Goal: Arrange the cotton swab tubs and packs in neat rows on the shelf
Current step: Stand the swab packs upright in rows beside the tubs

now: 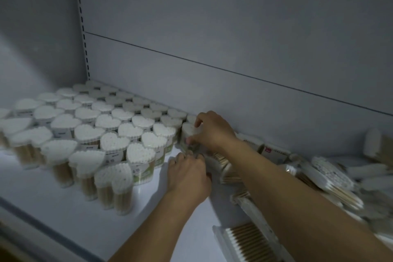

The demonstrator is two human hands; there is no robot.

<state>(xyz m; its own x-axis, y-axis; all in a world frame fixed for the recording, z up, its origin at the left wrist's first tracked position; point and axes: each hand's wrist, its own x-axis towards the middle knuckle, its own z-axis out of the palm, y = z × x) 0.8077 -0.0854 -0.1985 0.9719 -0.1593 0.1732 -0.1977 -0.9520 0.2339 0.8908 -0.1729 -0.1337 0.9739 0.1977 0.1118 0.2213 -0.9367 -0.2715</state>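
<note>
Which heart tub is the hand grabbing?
The heart-shaped tub at the right end of the rows, beside the flat packs. The right hand grips it; no hand touches the other tubs.

Readable text: none. Heart-shaped tubs [139, 155]: white side labels with green bands and dark print, too blurred to read. End tub [188, 132], right of the rows: label smeared, illegible. Flat pack [273, 151] against the back panel [234, 38]: white label with a red square mark, characters indistinct.
</note>
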